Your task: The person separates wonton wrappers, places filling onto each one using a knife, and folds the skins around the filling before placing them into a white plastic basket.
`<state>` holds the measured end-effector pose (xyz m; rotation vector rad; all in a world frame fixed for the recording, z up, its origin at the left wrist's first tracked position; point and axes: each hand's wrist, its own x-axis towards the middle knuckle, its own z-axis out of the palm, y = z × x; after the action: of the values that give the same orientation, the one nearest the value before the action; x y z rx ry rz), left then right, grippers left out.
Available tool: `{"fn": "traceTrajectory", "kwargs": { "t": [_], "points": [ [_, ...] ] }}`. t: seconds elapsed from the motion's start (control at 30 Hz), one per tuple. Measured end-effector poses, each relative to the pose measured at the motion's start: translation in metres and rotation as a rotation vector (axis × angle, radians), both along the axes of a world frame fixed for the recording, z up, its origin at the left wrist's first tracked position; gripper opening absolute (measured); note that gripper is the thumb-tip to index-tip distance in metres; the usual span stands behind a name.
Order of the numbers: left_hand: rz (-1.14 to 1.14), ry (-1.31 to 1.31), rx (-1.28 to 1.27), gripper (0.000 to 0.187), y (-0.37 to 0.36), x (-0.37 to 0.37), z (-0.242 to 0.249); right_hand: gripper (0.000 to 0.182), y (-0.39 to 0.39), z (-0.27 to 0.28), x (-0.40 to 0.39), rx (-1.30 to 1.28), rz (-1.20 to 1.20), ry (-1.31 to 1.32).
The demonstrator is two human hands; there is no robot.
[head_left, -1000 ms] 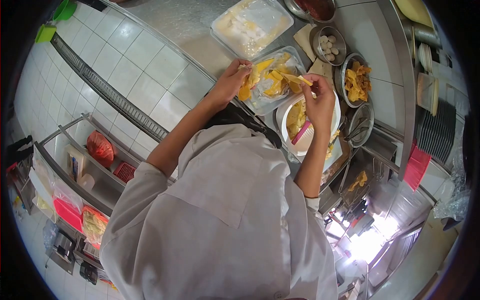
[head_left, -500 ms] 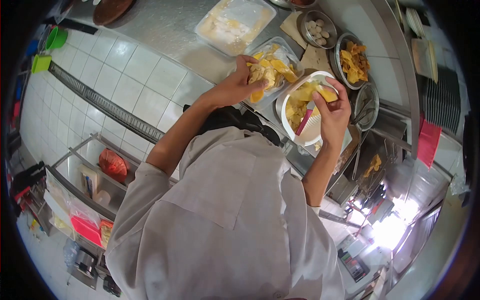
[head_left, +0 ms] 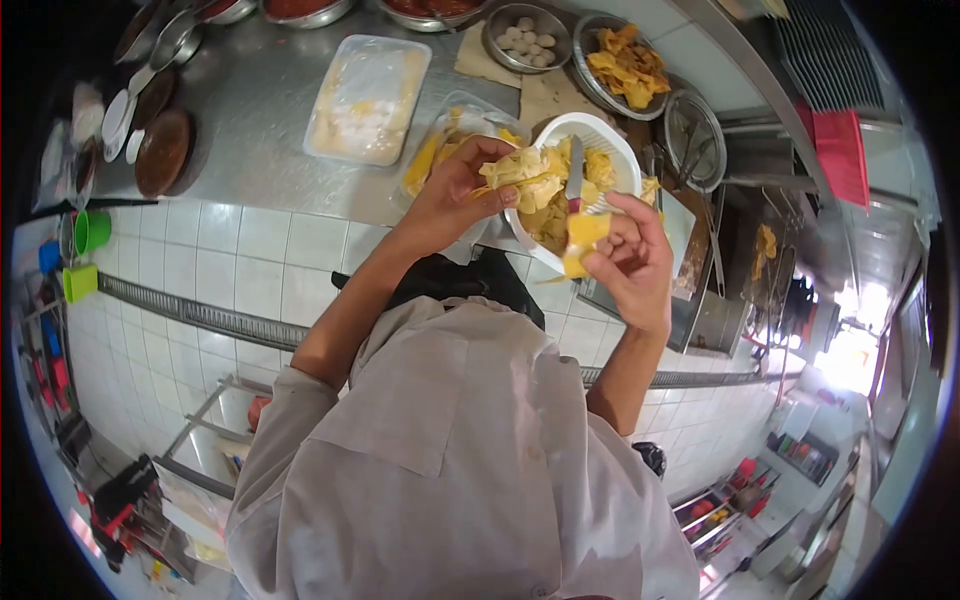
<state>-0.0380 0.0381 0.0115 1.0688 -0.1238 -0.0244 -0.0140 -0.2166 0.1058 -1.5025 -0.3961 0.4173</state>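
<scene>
My left hand point(head_left: 462, 195) is closed on a clump of pale yellow wrappers point(head_left: 525, 175) over the near edge of a white basket point(head_left: 623, 155). My right hand point(head_left: 632, 255) pinches a flat yellow piece point(head_left: 585, 243) at the basket's near right side. Inside the basket lie more yellow pieces point(head_left: 545, 222) and a knife point(head_left: 575, 170), its blade pointing away from me and its handle partly covered by the yellow piece. Left of the basket, partly behind my left hand, a clear plastic container point(head_left: 465, 102) holds more yellow pieces.
A lidded translucent box point(head_left: 367, 98) lies on the steel counter point(head_left: 255, 120). Behind the basket stand a bowl of pale balls point(head_left: 527, 42), a bowl of fried pieces point(head_left: 627, 68) and a metal strainer point(head_left: 692, 135). Brown dishes point(head_left: 163, 152) sit at the left.
The view has turned. My left hand has moved from the clear container to the basket with the clump in it. My right hand has moved toward me and holds a flat piece; the knife blade now shows.
</scene>
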Motion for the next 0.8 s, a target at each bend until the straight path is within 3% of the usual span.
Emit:
{"fn": "traceTrajectory", "kwargs": {
  "t": [0.07, 0.13, 0.2, 0.23, 0.43, 0.63, 0.73, 0.8],
  "points": [
    [-0.064, -0.012, 0.093, 0.048, -0.007, 0.003, 0.000, 0.060, 0.016, 0.007, 0.004, -0.042, -0.058, -0.021],
    [-0.117, -0.043, 0.191, 0.049, -0.018, 0.003, -0.003, 0.044, 0.031, -0.001, 0.012, -0.116, -0.145, -0.088],
    [-0.191, -0.034, 0.107, 0.051, -0.028, -0.002, -0.005, 0.036, 0.041, -0.016, 0.023, -0.313, -0.216, -0.269],
    [-0.199, -0.012, 0.100, 0.052, -0.031, -0.005, -0.007, 0.029, 0.049, -0.019, 0.022, -0.219, -0.275, -0.275],
    [-0.206, -0.010, 0.085, 0.058, -0.032, -0.010, -0.010, 0.034, 0.060, -0.045, 0.022, -0.404, -0.413, -0.497],
    [-0.184, 0.127, 0.138, 0.063, -0.020, -0.014, -0.024, 0.031, 0.070, -0.040, 0.026, -0.424, -0.328, -0.464],
    [-0.074, 0.286, 0.112, 0.066, -0.016, -0.012, -0.044, 0.030, 0.059, -0.048, 0.024, -0.462, -0.443, -0.390],
    [-0.004, 0.356, 0.030, 0.065, -0.010, -0.010, -0.054, 0.031, 0.028, -0.073, 0.027, -0.704, -0.486, -0.453]
  ]
}}
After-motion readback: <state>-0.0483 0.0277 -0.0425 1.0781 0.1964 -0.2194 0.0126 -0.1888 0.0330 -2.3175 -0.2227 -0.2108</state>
